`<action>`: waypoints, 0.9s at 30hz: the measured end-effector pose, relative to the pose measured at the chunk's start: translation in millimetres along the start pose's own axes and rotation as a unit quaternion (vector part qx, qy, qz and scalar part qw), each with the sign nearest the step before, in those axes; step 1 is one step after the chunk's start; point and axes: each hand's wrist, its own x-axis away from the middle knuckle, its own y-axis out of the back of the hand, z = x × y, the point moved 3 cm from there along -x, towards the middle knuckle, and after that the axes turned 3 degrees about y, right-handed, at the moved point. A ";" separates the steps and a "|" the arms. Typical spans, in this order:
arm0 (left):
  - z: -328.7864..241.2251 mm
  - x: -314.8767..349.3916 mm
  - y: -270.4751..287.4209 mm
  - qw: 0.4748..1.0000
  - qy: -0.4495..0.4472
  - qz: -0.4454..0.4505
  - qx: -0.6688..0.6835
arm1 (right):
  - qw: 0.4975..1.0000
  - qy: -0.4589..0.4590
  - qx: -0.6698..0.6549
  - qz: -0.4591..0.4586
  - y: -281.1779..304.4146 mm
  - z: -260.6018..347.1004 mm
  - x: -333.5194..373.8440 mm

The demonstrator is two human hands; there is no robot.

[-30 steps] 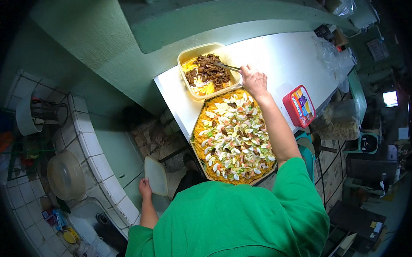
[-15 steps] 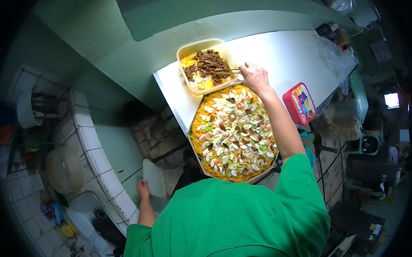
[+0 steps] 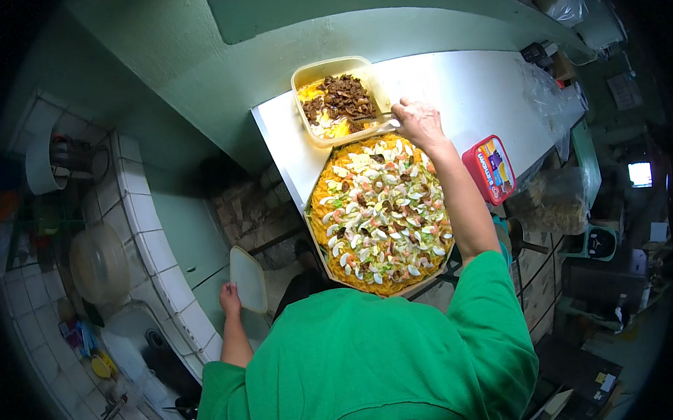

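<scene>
My right hand (image 3: 418,124) is closed around the handle of a thin metal utensil (image 3: 382,117). Its far end reaches into a yellowish plastic container (image 3: 321,138), among dark brown shredded meat (image 3: 340,97) and yellow and white pieces; whether it is a fork or a spoon is too small to tell. Just below my right hand and forearm lies a large tray of orange noodles (image 3: 321,218), topped with egg slices, shredded greens, pink bits and brown pieces. Low at the left, my left hand (image 3: 230,298) grips the edge of a pale translucent lid (image 3: 248,280).
The container stands on a white table (image 3: 451,77) against a green wall, and the tray reaches over its near edge. A red tub (image 3: 489,170) sits right of my forearm. At the left are a tiled counter (image 3: 154,252) and a sink (image 3: 128,335). Plastic bags lie at the far right.
The utensil has shifted slightly nearer within the container, and the meat lies more toward the far side. My left hand still holds the lid, a little farther left and up in view.
</scene>
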 end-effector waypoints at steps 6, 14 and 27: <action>3.2 8.8 -1.1 1.000 0.014 0.001 -0.024 | 0.982 -0.039 -0.002 -0.185 48.9 -1.6 32.8; -0.3 23.8 -7.9 1.000 -0.009 0.001 -0.005 | 0.985 -0.072 -0.077 -0.134 75.3 -25.4 125.4; -8.6 62.8 -14.3 1.000 0.019 0.001 -0.002 | 0.974 -0.185 -0.117 -0.057 15.3 -36.2 182.5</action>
